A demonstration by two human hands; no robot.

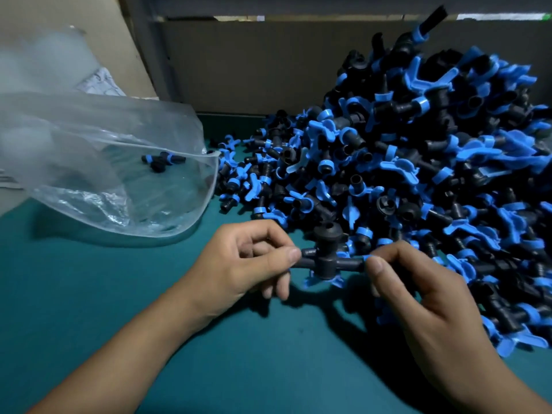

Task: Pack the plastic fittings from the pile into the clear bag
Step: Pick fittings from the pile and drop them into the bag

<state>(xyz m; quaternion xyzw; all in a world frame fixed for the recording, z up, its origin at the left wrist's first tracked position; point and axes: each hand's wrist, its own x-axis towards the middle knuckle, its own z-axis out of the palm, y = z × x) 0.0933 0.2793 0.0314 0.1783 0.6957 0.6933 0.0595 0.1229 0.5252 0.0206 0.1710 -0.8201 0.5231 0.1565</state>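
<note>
Held fitting: I have one black plastic fitting pinched at both ends, just above the green table and at the near edge of the pile.
Left hand: closed on the fitting's left barb, thumb and forefinger tips pressed on it.
Right hand: closed on the right end, at a blue ring, with the other fingers curled under.
Handling: I judge it light and rigid, moulded hard plastic that won't crush; the smooth barbs could slip or twist (a blue wing handle sticks out underneath), so I'd take hold on the straight side arms or the thick centre body, not the wing.
Pile: a tall heap of black-and-blue fittings on the right, spilling left towards the bag's mouth; tangled wings may drag neighbours along.
Clear bag: lies on the table to the left, mouth facing the pile and sagging open.
Bag contents: one fitting in the bag near the mouth; deeper in, the plastic is too cloudy for me to tell.
</note>
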